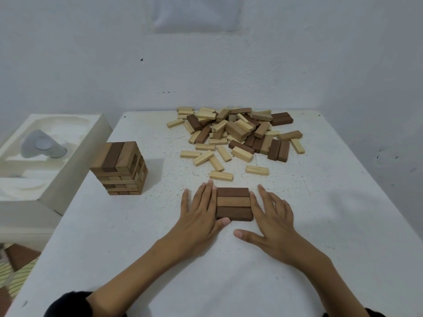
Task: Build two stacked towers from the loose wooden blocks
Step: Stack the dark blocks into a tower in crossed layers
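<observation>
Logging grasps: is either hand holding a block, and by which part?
Nothing is held: no grip. The left hand and right hand lie open, straight fingers pressing the ends of the three-block row.

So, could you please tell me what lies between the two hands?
In the head view, a flat row of three blocks, dark, lighter, dark, lies between the left hand and the right hand, whose straight fingers touch its ends.
</observation>
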